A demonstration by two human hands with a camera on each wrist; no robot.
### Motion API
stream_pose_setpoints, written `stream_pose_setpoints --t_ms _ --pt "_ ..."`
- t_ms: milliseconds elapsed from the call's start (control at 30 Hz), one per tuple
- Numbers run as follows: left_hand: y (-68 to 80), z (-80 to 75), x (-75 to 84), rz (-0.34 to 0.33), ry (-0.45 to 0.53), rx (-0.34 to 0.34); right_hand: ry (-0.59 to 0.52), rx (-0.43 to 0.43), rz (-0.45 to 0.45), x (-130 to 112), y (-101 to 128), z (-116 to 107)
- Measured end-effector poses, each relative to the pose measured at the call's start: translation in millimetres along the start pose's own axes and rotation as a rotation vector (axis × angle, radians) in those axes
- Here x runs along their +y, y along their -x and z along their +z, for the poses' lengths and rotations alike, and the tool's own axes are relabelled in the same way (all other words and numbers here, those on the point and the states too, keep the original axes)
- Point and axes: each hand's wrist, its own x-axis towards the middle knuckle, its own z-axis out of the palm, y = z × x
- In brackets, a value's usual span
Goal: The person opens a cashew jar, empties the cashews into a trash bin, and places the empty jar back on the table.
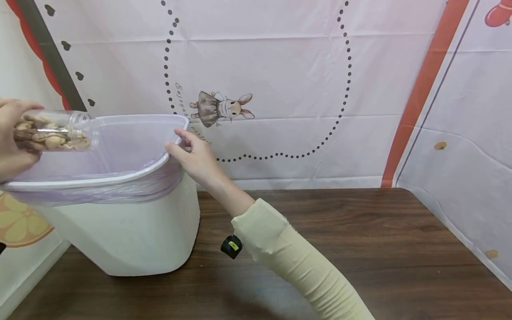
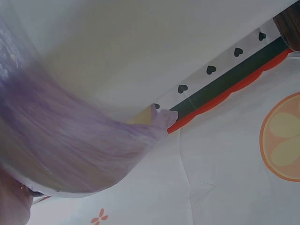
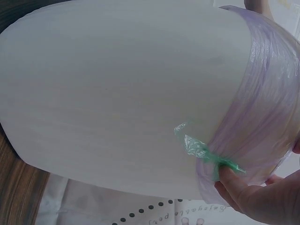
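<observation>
Holding a clear plastic bottle [image 1: 56, 132] of what look like nutshells in my left hand [image 1: 12, 138], fingers wrapped around its body. It's lying nearly level, long axis running left to right, open mouth pointing right and sitting just over the near-left rim of the white trash bin [image 1: 132, 231]. So the bin's opening is directly right of and below the grip, and the left hand is the one nearer that side

My right hand [image 1: 196, 158] is on the far-right corner of the bin, fingers curled over the rim and pinching the purple bin liner [image 1: 120, 151] where it folds over the edge. The right wrist view shows the fingertips [image 3: 229, 180] against the liner right by a little green plastic tie [image 3: 206, 152] on the outside wall

The bin looks tipped a bit toward me and sits on the left end of the dark wood table [image 1: 360, 249], close to its left edge. To the right there's a wide stretch of tabletop, with only 1 small black cap [image 1: 231, 246] with a yellow spot lying just beside the bin's base, under my sleeve [image 1: 296, 258]. A printed backdrop [image 1: 280, 66] closes in right behind the bin
</observation>
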Motion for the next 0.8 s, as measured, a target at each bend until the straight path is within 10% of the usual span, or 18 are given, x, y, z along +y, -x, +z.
stream_pose_setpoints --t_ms 800 --pt "-4.4 -4.4 5.3 0.032 -0.049 -0.021 0.015 0.022 0.014 -0.9 -0.3 2.0"
